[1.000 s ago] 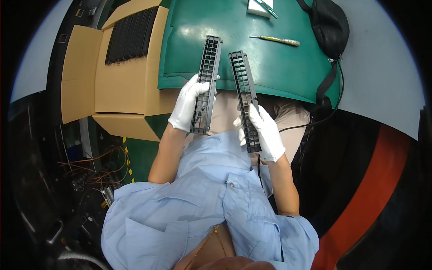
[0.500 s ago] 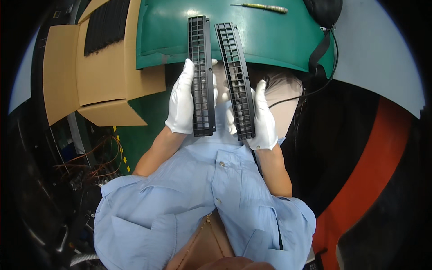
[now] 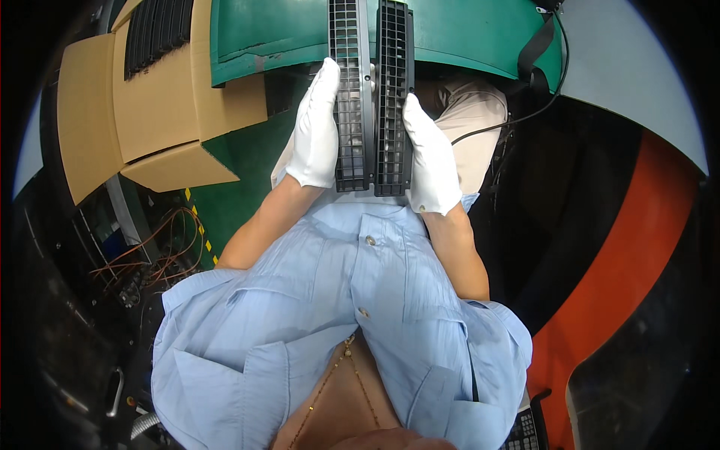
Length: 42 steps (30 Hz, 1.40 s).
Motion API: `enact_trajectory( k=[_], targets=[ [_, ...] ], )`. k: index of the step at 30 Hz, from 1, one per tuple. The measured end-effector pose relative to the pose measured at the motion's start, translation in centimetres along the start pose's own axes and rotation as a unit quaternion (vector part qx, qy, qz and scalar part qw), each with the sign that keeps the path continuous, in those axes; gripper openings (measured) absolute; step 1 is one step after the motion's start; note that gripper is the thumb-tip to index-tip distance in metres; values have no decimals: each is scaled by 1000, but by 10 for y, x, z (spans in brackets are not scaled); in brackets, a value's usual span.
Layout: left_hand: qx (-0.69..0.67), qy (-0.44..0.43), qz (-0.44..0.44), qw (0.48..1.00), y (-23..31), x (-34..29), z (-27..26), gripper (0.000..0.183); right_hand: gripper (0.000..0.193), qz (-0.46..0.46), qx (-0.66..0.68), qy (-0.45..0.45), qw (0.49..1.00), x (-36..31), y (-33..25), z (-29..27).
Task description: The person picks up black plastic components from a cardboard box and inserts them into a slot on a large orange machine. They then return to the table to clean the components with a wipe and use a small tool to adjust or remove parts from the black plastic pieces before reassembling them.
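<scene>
Two long black plastic grilles with rows of square openings stand side by side in front of my chest. My left hand, in a white glove, is closed round the outer side of the left grille. The right grille is gripped by my right hand, also white-gloved, with the thumb along its outer edge. Both pieces run nearly parallel, a narrow gap between them. Their far ends reach over the green table edge and out of the top of the view. Most of my fingers are hidden behind the grilles.
On the left, an open cardboard box holds several black ribbed parts. The green tabletop lies ahead. A black strap and a thin cable hang at its right. Loose brown wires are at the lower left.
Both hands have moved the grilles forward. The right grille has swung from a tilt to nearly parallel with the left one, and the gap between them has narrowed. The view has shifted slightly.
</scene>
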<state>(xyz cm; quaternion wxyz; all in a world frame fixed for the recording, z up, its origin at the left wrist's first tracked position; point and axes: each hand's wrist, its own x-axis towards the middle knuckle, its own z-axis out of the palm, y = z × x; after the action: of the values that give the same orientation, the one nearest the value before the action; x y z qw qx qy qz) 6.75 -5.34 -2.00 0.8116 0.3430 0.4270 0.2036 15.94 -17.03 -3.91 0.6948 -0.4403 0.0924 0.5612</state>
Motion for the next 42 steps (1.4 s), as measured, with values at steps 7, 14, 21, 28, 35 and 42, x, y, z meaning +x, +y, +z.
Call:
enact_trajectory(
  k=[7,14,21,28,35,42],
  targets=[
    [-10,-18,-18,1000,-3,1,-2,48,36,-84,-118,8,989,-5,1,-6],
    [-47,-20,-13,999,-6,4,-2,46,36,-110,-168,-6,980,-4,1,-8],
    [-57,-31,-8,998,-9,4,-5,47,35,-91,-112,1,990,-6,1,-5],
    [-43,-21,10,999,-10,4,-7,47,36,-73,-126,13,989,-5,3,-6],
    [-61,-34,-9,998,-13,7,-12,49,37,-71,-131,8,989,-3,6,-10],
    [-99,-34,-38,994,-5,1,-5,54,37,-75,-114,2,991,-5,5,-8]
  ],
)
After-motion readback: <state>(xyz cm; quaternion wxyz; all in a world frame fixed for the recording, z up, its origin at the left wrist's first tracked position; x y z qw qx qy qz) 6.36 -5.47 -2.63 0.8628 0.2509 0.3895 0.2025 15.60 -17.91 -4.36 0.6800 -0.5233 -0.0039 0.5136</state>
